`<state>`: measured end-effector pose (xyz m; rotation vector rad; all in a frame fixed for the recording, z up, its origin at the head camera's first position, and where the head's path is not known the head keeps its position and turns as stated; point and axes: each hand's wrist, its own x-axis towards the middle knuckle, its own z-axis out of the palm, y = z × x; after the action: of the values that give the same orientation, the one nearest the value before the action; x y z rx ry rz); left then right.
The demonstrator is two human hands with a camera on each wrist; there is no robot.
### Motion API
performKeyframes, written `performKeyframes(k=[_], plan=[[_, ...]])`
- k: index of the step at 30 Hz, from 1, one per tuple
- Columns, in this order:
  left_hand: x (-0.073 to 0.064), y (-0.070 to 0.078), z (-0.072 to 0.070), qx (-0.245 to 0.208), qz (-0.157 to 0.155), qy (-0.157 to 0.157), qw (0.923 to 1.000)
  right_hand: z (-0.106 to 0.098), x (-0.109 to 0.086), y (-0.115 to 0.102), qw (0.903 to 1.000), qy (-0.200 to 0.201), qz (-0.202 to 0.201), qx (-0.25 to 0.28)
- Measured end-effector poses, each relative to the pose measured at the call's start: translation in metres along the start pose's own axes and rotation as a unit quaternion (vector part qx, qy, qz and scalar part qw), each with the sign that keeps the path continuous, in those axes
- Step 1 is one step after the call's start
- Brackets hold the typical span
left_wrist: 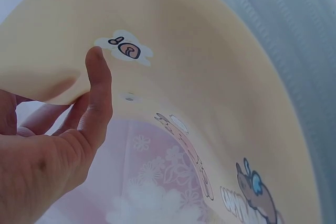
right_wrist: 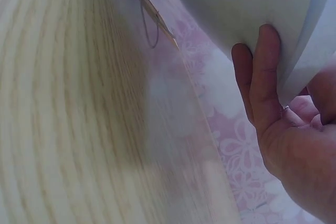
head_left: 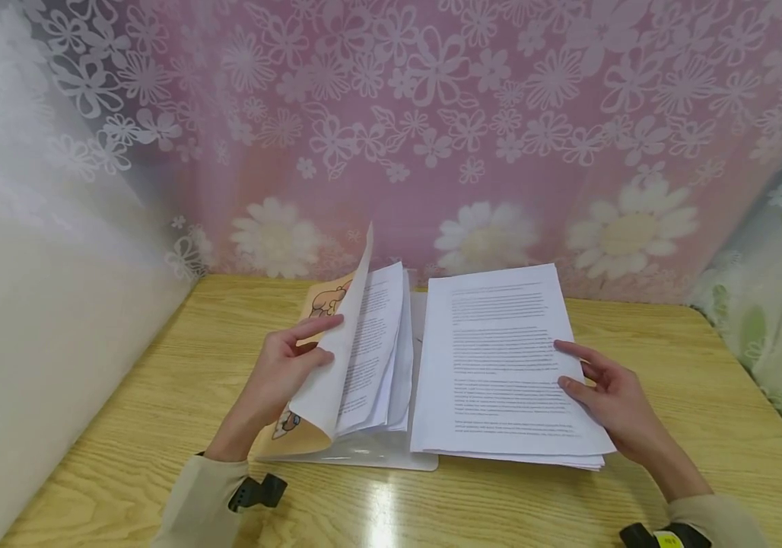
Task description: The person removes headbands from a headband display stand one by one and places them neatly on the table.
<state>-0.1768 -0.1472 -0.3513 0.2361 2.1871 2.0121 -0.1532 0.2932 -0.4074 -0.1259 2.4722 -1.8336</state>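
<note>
My left hand (head_left: 280, 377) pinches the bent-up cover (head_left: 336, 384) of a folder, between thumb and fingers. The cover's orange outer side (left_wrist: 210, 66) bears cartoon animals; its inner side is white. Several printed sheets (head_left: 370, 350) stand partly raised inside, beside the cover, over the folder's pale, shiny base (head_left: 384, 457). To the right, a stack of printed paper (head_left: 500, 358) lies tilted toward me, its left edge close to the folder's base. My right hand (head_left: 617, 399) grips that stack by its right edge, thumb on top and fingers behind it (right_wrist: 266, 77).
The folder and papers are on a wood-grain table (head_left: 158, 380). Behind it hangs a pink flowered curtain (head_left: 377, 152). A pale sheet (head_left: 55, 213) borders the left side, and a flowered one (head_left: 774, 289) the right. Black straps (head_left: 257, 492) are on both wrists.
</note>
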Motion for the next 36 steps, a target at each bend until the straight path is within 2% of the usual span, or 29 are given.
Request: performKeyframes(k=[8, 14, 17, 22, 29, 36], plan=[[0.0, 0.0, 0.0, -0.008, -0.001, -0.004, 1.0, -0.005, 0.004, 0.0, 0.9993, -0.027, 0.004, 0.026], [0.001, -0.001, 0.001, -0.008, 0.001, -0.007, 0.9999, -0.011, 0.006, -0.005, 0.9993, -0.028, 0.013, 0.023], [0.001, -0.001, 0.002, -0.005, 0.003, -0.006, 1.0, -0.012, 0.006, -0.006, 0.9986, -0.03, 0.018, 0.039], [0.001, -0.001, 0.002, -0.003, 0.004, -0.007, 1.0, -0.01, 0.007, -0.003, 0.9971, -0.039, 0.027, 0.059], [0.0, -0.001, 0.002, 0.0, -0.001, -0.01, 1.0, -0.003, 0.011, -0.002, 0.9982, -0.026, 0.036, 0.04], [0.001, -0.002, 0.002, -0.001, 0.0, -0.008, 1.0, 0.003, 0.012, -0.003, 0.9975, -0.022, 0.039, 0.055]])
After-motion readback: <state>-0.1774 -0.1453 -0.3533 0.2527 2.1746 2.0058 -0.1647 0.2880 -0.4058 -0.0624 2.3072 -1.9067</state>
